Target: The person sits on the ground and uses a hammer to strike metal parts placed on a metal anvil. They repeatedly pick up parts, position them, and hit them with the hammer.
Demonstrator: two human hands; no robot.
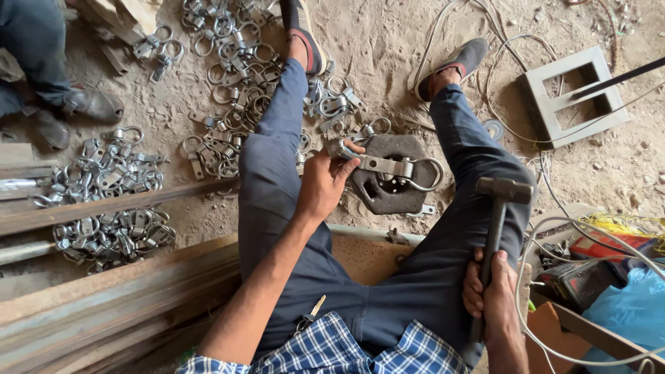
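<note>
I sit with my legs apart on a dirt floor. My left hand (324,185) grips one end of a shiny metal ring latch (395,168), which lies across a dark hexagonal iron block (395,197) between my knees. My right hand (493,298) is closed around the handle of a hammer (500,208). The hammer's head is raised over my right thigh, to the right of the block and apart from it.
Heaps of similar ring latches (239,76) lie ahead and at the left (111,201). Long steel bars (104,291) run along my left side. A grey rectangular frame (575,97) and loose wires are at the right. Another person's shoes (76,107) are top left.
</note>
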